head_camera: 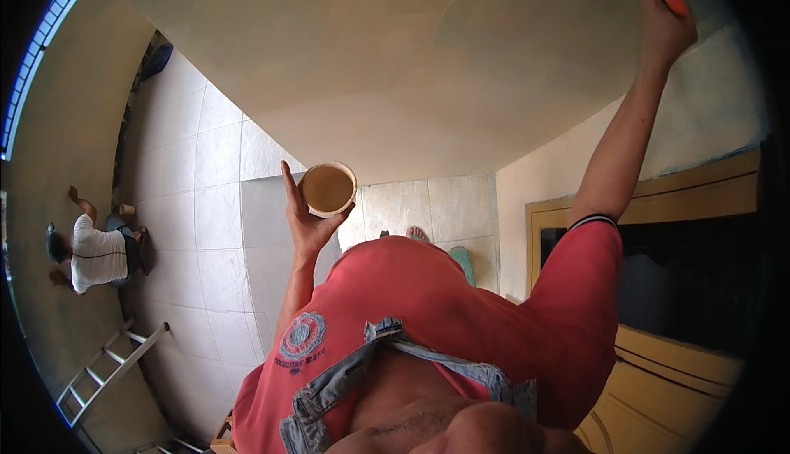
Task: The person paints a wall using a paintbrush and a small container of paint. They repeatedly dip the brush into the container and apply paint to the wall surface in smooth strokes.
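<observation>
My left hand (315, 226) holds a round container (329, 189) from below and the side, its open top facing up; the inside looks tan, and I cannot tell how full it is. My right hand (669, 28) is raised high at the upper right, closed around a tool with an orange-red handle (674, 0). The tool's pale end lies at the picture's edge against the wall and is too small to name for sure. In front of me stands a plain beige-green wall (395, 71) with a thin, faint line across it.
A person in a white shirt (99, 253) crouches by the far-left wall, hands against it, near a small container (127, 209). An aluminium ladder (114, 371) leans at the lower left. Pale floor tiles (219, 219) run between. A yellow-brown wooden door frame (703, 192) stands close on my right.
</observation>
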Demonstrator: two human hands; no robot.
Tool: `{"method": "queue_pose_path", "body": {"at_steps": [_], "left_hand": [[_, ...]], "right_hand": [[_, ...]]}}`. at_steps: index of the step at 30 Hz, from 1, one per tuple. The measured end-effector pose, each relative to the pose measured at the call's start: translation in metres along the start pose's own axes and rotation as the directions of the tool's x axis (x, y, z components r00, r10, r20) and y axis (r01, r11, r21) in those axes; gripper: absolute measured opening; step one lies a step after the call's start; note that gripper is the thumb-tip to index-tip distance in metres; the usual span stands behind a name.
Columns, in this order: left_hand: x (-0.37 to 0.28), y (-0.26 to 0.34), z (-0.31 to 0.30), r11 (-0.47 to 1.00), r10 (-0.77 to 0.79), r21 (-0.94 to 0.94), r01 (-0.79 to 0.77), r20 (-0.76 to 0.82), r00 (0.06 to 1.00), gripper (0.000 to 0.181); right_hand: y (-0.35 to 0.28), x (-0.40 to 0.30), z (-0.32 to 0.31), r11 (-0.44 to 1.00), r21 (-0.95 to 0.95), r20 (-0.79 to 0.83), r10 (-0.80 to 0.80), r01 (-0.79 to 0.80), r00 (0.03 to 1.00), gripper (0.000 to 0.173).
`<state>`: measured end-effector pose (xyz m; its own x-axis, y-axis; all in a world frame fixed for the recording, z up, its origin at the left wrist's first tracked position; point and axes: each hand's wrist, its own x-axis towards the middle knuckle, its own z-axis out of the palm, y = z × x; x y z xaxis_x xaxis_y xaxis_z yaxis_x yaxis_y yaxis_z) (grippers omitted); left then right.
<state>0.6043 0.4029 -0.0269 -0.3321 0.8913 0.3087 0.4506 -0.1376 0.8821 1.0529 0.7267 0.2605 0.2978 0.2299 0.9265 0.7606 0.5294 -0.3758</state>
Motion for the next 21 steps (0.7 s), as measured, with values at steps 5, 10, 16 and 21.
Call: {"method": "queue_pose_path", "body": {"at_steps": [5,10,16,21], "left_hand": [[-0.002,-0.015,-0.021,0.999,-0.044,0.016,0.044,-0.008,0.999,0.145],[-0.012,-0.028,-0.057,0.998,-0.052,-0.04,0.051,-0.014,0.999,0.143],[-0.008,-0.042,-0.091,0.999,-0.008,0.03,0.008,-0.001,1.0,0.138],[-0.017,-0.057,-0.111,0.999,-0.028,0.027,0.029,-0.04,0.999,0.14]], "right_hand": [[-0.096,-0.037,0.042,0.985,0.048,-0.08,-0.164,0.168,0.983,0.015],[-0.187,-0.063,0.061,0.982,0.045,-0.044,-0.181,0.183,0.982,0.015],[-0.285,-0.08,0.075,0.985,0.135,0.032,-0.109,0.104,0.994,0.014],[-0.347,-0.104,0.118,0.854,0.425,-0.071,-0.299,0.3,0.952,0.014]]}}
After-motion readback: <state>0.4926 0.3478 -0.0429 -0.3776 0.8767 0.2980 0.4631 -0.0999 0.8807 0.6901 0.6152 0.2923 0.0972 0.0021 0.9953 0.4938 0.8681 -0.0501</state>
